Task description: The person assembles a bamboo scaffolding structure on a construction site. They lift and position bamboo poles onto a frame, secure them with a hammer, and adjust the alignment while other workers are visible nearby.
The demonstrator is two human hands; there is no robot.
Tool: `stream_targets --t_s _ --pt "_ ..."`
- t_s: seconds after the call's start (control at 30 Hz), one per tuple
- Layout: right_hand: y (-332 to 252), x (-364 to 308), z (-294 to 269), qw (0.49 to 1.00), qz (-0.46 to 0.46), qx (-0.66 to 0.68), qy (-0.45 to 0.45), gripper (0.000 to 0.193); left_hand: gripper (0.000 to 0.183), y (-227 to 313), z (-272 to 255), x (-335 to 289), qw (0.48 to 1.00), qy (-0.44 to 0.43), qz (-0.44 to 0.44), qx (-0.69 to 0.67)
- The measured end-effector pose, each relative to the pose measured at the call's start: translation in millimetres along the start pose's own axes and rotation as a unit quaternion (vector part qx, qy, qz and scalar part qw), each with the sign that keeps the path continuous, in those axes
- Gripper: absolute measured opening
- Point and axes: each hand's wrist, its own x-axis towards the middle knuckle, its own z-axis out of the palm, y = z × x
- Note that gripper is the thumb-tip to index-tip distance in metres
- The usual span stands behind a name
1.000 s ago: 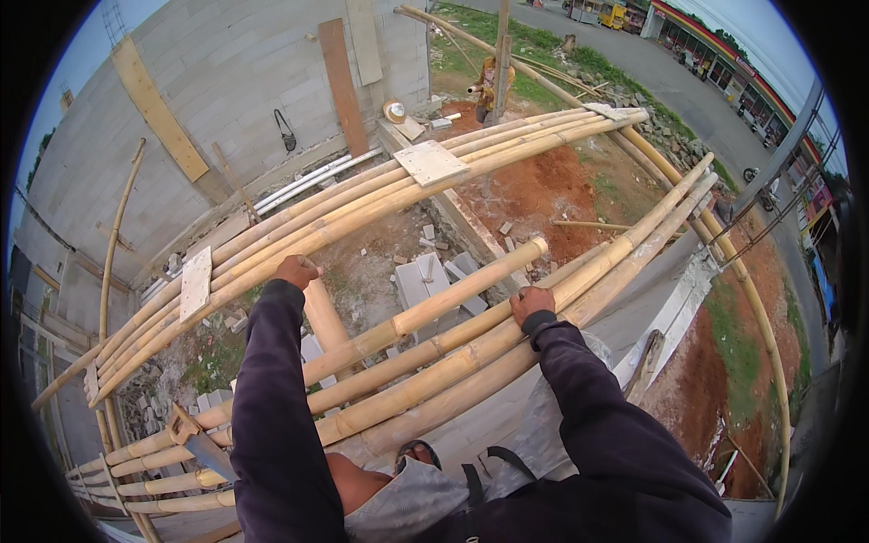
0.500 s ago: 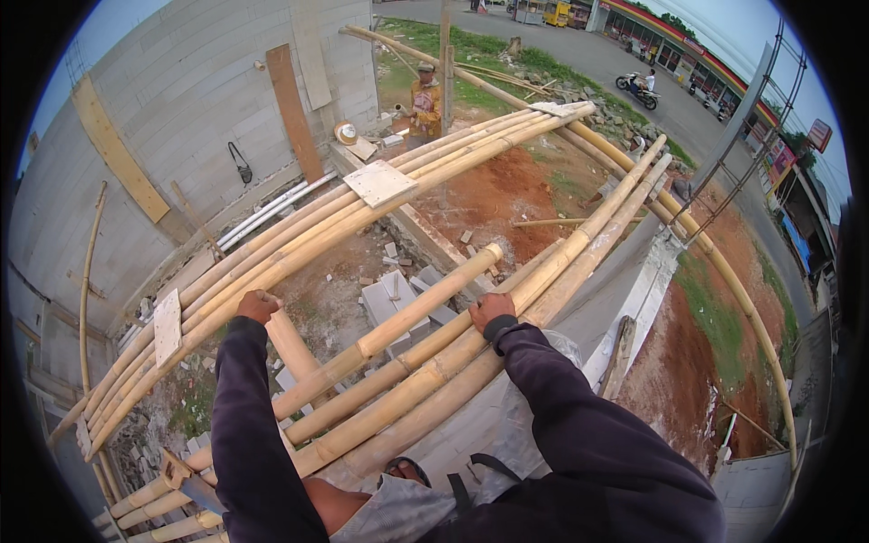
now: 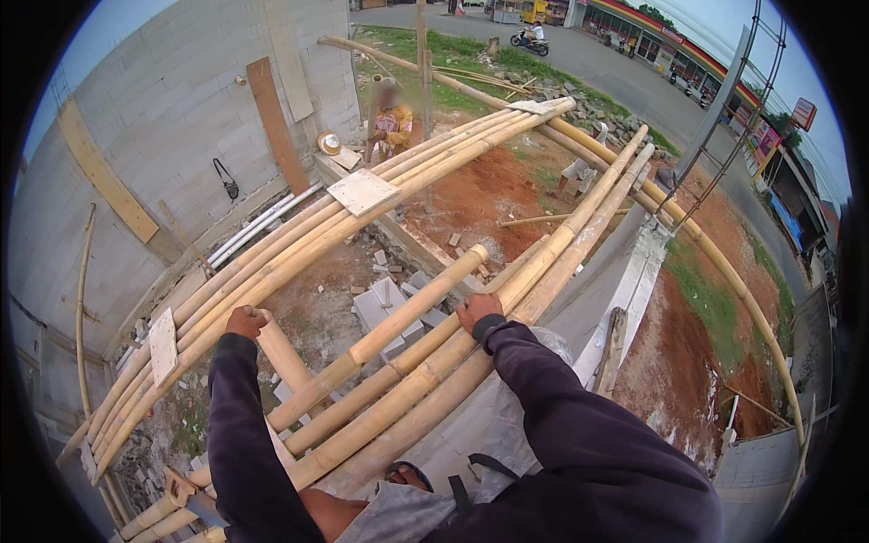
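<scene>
I look down from a bamboo scaffold. My left hand [image 3: 245, 321] grips the top end of a short thick bamboo post [image 3: 282, 355] that stands between the poles. My right hand [image 3: 478, 311] rests closed on a long bamboo pole [image 3: 543, 276] that runs away to the upper right. A shorter bamboo pole [image 3: 398, 321] with a cut end lies slanted between my two hands. Both arms wear dark long sleeves. My sandalled foot [image 3: 407, 473] shows below, on a grey wall top.
A bundle of long bamboo poles [image 3: 299, 240] crosses from lower left to upper right, with two flat boards [image 3: 360, 190] on it. A grey block wall [image 3: 163, 127] stands left. A person [image 3: 391, 122] stands on the ground far below. Red soil, rubble and a road lie beyond.
The view has shifted left and slightly downward, so the poles and my hands sit lower in the picture. Both hands keep their holds on the same bamboo pieces.
</scene>
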Motion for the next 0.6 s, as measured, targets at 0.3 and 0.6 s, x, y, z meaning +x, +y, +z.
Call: stream_targets --t_s 0.3,0.6 --pt "2 4 5 1.0 -0.017 -0.005 0.02 0.041 0.024 -4 -15 -9 0.999 -0.014 -0.023 0.04" --pt "23 35 14 0.949 0.056 0.258 0.17 0.029 0.026 -11 -17 -5 0.999 0.002 -0.003 0.039"
